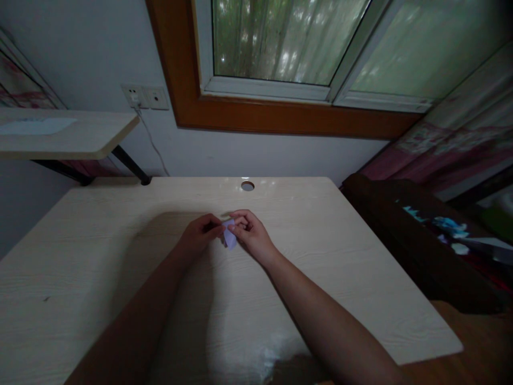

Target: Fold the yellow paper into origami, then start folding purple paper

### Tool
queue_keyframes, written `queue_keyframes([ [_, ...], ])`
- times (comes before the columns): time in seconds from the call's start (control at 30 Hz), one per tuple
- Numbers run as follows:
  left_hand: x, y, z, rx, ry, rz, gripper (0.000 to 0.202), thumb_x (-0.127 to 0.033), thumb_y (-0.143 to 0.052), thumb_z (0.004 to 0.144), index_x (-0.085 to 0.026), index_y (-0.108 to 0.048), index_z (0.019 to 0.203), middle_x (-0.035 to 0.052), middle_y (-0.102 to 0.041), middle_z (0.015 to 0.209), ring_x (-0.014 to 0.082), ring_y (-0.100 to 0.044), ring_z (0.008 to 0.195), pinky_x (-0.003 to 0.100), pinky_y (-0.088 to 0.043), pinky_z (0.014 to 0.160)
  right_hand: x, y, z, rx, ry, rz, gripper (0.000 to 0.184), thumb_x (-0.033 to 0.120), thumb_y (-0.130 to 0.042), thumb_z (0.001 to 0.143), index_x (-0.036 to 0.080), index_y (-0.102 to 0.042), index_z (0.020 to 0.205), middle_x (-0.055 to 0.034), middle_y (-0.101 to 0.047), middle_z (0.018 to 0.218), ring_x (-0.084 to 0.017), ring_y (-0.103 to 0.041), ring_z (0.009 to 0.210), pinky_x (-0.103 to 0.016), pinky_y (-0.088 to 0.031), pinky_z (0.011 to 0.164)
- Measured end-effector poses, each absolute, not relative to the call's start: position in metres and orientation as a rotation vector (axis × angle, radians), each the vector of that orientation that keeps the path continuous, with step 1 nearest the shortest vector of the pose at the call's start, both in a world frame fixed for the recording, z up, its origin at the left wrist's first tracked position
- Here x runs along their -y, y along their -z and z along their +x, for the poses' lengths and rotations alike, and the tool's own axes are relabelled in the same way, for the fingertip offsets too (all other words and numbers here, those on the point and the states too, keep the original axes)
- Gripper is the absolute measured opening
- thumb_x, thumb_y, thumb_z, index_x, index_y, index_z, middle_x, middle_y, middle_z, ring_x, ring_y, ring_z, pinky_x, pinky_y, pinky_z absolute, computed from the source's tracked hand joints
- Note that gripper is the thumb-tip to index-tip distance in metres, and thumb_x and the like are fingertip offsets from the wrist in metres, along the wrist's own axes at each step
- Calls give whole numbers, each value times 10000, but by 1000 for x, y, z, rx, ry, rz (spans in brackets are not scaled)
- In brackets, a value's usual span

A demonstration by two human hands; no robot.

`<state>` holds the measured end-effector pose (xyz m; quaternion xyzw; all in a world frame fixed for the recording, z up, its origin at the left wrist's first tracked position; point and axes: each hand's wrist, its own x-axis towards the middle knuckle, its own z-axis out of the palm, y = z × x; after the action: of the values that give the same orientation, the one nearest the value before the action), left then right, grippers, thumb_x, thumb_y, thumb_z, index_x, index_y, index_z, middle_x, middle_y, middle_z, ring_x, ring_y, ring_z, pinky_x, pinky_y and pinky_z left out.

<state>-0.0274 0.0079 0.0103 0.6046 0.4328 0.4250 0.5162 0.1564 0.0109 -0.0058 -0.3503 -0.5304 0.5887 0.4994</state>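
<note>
A small piece of folded lilac paper (230, 239) is held between my two hands, just above the table's far middle. My left hand (199, 234) pinches its left edge between thumb and fingers. On the other side, my right hand (251, 234) grips the paper with the thumb in front and the fingers curled behind. One pointed part of the paper hangs down between the hands. Its back and the finer folds are hidden by the fingers.
The pale wooden table (320, 267) has a round cable hole (247, 186) near its back edge. A raised shelf (100, 141) stands at the back left, with a white sheet (36, 126) on it. Dark furniture (385, 235) holding several things stands to the right.
</note>
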Motion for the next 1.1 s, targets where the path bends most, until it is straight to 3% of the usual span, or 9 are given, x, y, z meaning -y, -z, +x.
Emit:
queue_keyframes([
  [0.67,-12,-3,-31,-1124,-1037,1520,251,-406,-677,798,-168,-615,748,1,-625,669,135,-565,649,241,-447,635,-9,1,156,1310,-1432,-878,394,398,-774,739,233,-619,1061,22,-631,753,-121,-556,649,-252,-443,615],
  [0.93,-11,-9,-30,-1176,-1154,1432,253,-398,-662,813,-175,-584,724,-22,-578,634,113,-522,614,232,-427,611,-12,5,155,1322,-1390,-992,284,421,-776,718,199,-684,869,11,-644,729,-112,-537,626,-250,-417,606],
  [1.1,-11,-10,-29,-1171,-1169,1412,257,-409,-666,808,-178,-581,735,-23,-587,636,113,-533,619,237,-441,620,-13,9,157,1342,-1370,-1029,260,435,-740,759,195,-704,852,12,-638,692,-111,-517,594,-255,-391,591],
])
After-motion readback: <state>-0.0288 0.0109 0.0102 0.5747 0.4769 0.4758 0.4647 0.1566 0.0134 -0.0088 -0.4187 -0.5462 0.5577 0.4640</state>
